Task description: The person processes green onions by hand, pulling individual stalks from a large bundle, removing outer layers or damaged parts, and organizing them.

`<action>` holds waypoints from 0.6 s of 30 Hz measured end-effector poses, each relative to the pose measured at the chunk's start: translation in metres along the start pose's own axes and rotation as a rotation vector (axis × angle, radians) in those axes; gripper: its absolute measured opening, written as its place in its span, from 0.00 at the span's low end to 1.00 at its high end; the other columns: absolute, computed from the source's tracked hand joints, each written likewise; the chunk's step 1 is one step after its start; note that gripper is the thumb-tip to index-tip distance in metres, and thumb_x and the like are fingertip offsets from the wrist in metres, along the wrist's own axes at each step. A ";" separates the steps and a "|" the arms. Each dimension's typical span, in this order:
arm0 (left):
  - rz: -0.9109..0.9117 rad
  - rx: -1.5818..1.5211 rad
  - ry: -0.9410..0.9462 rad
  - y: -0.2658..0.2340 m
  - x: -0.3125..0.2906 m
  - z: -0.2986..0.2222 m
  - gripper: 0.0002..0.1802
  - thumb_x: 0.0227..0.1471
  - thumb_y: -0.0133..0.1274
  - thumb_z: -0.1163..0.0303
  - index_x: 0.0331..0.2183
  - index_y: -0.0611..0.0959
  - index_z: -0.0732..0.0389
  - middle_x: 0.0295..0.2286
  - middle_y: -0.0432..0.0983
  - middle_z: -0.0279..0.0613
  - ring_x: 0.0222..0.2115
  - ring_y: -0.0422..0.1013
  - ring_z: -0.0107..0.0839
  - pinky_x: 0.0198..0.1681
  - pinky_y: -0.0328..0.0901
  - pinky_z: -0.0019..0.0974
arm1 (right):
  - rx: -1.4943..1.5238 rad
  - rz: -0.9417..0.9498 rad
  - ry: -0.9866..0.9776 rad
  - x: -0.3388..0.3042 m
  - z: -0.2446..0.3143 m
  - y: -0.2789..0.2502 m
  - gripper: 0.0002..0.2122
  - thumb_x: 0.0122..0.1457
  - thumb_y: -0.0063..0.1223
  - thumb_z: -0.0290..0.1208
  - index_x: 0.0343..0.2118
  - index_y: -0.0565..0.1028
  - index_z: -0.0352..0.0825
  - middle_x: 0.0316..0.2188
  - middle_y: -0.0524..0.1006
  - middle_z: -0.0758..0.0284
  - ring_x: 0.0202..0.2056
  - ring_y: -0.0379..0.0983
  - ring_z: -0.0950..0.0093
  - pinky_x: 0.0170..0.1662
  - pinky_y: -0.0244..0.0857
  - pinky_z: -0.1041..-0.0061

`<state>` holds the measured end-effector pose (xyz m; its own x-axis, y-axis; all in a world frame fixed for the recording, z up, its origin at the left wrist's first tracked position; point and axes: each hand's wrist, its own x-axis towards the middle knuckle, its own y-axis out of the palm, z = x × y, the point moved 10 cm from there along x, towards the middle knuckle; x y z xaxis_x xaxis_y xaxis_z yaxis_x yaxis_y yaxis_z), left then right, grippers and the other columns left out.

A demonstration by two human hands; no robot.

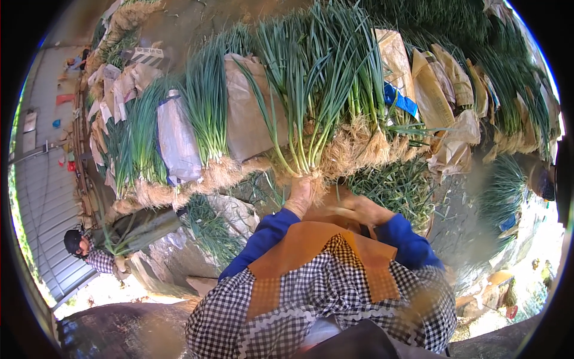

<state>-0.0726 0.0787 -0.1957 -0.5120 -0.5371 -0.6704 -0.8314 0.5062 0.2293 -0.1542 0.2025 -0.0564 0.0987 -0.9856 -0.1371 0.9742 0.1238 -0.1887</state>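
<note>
My left hand is closed around the root end of a small bunch of green onions. Their long leaves fan upward, and pale stringy roots hang beside my fingers. To the right, close in front of my body, my right hand has its fingers curled in. Blur hides what is between them, if anything. Just beyond both hands stands a dense row of upright green onions with tan, shaggy roots toward me.
Brown paper sheets and a white sack stand among the bundles. Loose green leaves lie piled below the row on the right, with another leaf heap at left. A co-worker in a dark cap is at the far left.
</note>
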 end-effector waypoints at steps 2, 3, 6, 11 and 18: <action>-0.028 -0.257 0.003 -0.004 0.001 0.003 0.06 0.45 0.47 0.80 0.30 0.76 0.68 0.25 0.72 0.38 0.24 0.69 0.26 0.26 0.67 0.28 | -0.039 0.153 0.371 -0.048 -0.067 -0.001 0.15 0.56 0.41 0.37 0.45 0.70 0.43 0.26 0.72 0.64 0.26 0.69 0.71 0.29 0.63 0.72; -0.036 -0.302 -0.112 0.002 -0.001 0.012 0.07 0.45 0.46 0.81 0.30 0.75 0.68 0.25 0.71 0.38 0.25 0.69 0.26 0.28 0.69 0.28 | -0.474 0.310 0.634 -0.079 -0.122 0.001 0.15 0.57 0.41 0.40 0.44 0.71 0.42 0.26 0.74 0.66 0.26 0.70 0.72 0.29 0.64 0.73; 0.034 -0.433 -0.124 0.025 -0.013 -0.001 0.09 0.44 0.46 0.83 0.32 0.75 0.68 0.28 0.72 0.38 0.25 0.69 0.28 0.30 0.69 0.28 | -0.651 0.001 0.714 -0.035 -0.114 -0.052 0.19 0.55 0.43 0.48 0.39 0.73 0.37 0.31 0.74 0.63 0.33 0.72 0.69 0.34 0.65 0.71; 0.090 -0.034 -0.018 0.009 0.002 0.025 0.10 0.48 0.43 0.77 0.36 0.73 0.65 0.33 0.71 0.40 0.31 0.69 0.31 0.34 0.66 0.32 | -0.428 -0.353 0.457 0.083 -0.051 -0.059 0.14 0.54 0.44 0.43 0.25 0.71 0.36 0.23 0.72 0.62 0.27 0.70 0.63 0.31 0.63 0.66; 0.064 -0.375 -0.450 -0.002 0.003 0.044 0.11 0.47 0.42 0.73 0.33 0.75 0.67 0.27 0.73 0.42 0.26 0.71 0.33 0.30 0.69 0.32 | 0.456 0.158 0.287 0.001 -0.044 0.012 0.13 0.56 0.44 0.36 0.41 0.71 0.36 0.33 0.73 0.61 0.35 0.70 0.68 0.41 0.64 0.71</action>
<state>-0.0628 0.1059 -0.2295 -0.4893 -0.1326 -0.8620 -0.8636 0.2113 0.4577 -0.1511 0.2080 -0.1013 0.2531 -0.8806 -0.4006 0.9475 0.1421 0.2863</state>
